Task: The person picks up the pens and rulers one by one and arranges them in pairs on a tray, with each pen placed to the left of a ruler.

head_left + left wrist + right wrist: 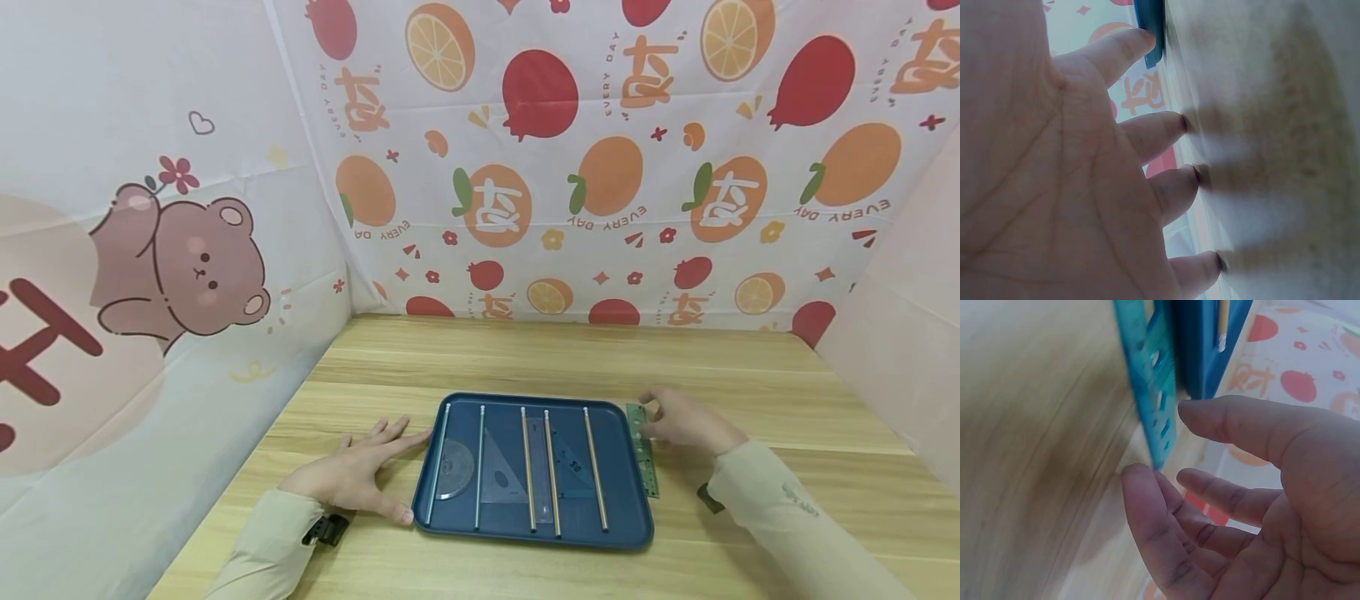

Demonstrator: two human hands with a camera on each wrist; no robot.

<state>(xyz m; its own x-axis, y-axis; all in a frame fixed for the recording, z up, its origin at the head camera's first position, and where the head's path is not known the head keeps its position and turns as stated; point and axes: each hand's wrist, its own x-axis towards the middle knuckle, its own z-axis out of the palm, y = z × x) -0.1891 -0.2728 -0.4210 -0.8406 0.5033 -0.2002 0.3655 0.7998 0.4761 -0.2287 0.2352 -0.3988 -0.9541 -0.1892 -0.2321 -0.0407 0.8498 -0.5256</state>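
Note:
A blue tray (517, 540) lies on the table, holding several pencils (528, 471), a clear protractor (456, 469), a clear set square (501, 479), a bluish set square (573, 475) and a clear straight ruler (538, 467). Along the tray's right side is a green stencil ruler (642, 454). My right hand (686, 421) is at that ruler's far end; up close, its thumb and curved fingers stand around the ruler's end (1163, 428), with a gap beside the thumb. Fingers spread, my left hand (356, 475) rests on the table at the tray's left edge.
The wooden table (570, 358) extends around the tray. Behind it hangs a fruit-print cloth (540, 258), and a bear-print cloth (225, 375) closes off the left side. Each wrist wears a dark strapped device (326, 529).

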